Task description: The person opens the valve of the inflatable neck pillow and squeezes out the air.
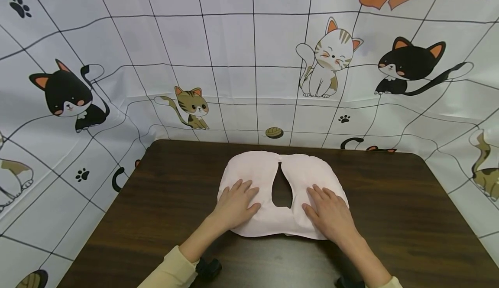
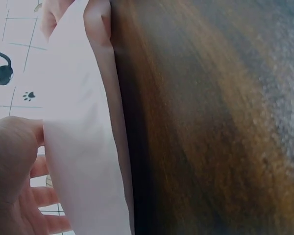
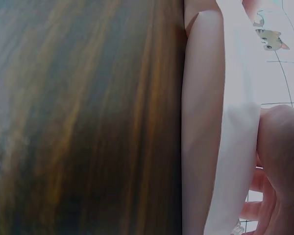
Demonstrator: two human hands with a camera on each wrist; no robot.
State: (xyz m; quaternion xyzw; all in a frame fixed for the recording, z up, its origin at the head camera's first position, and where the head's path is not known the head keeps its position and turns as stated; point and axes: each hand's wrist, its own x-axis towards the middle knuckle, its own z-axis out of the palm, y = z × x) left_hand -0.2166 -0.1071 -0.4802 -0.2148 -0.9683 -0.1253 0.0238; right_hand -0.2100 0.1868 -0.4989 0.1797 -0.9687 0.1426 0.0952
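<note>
The pale pink cushion (image 1: 282,220) lies on the table (image 1: 175,184), beneath the spread fingers of the left hand (image 1: 235,206) and right hand (image 1: 329,213). It looks light, soft and squashable; its outer edges, beside the fingers, probably offer the surest hold. Its underside is hidden.
</note>
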